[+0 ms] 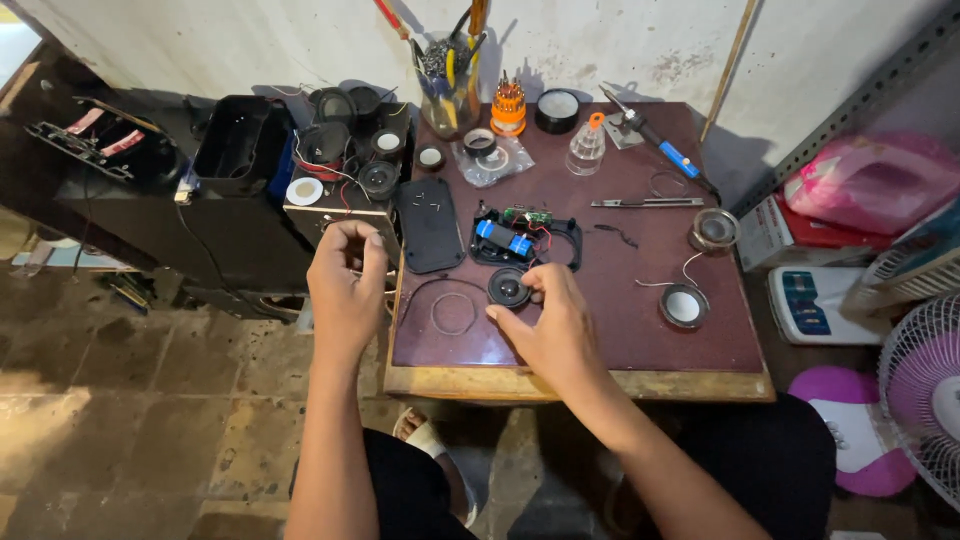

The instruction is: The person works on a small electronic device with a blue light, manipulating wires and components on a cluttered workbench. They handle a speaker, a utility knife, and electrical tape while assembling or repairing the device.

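Note:
My right hand (552, 325) rests on the small dark-red table (640, 330), its thumb and fingers touching a small round black speaker driver (508, 287). Just behind that speaker lies an opened black speaker housing (560, 240) with a blue battery cell (503, 239) and a green circuit board inside. My left hand (346, 283) hovers at the table's left edge with fingers curled; I cannot tell if it holds anything. A flat black cover panel (430, 225) lies beside it, and a thin wire ring (452, 312) sits between my hands.
A soldering iron (655, 140), tweezers (645, 203), screwdriver-bit set (508, 105), tool jar (448, 85), tape rolls and two round metal parts (684, 306) lie on the table. Black speaker boxes with loose drivers (345, 150) stand left. A fan (925, 395) stands right.

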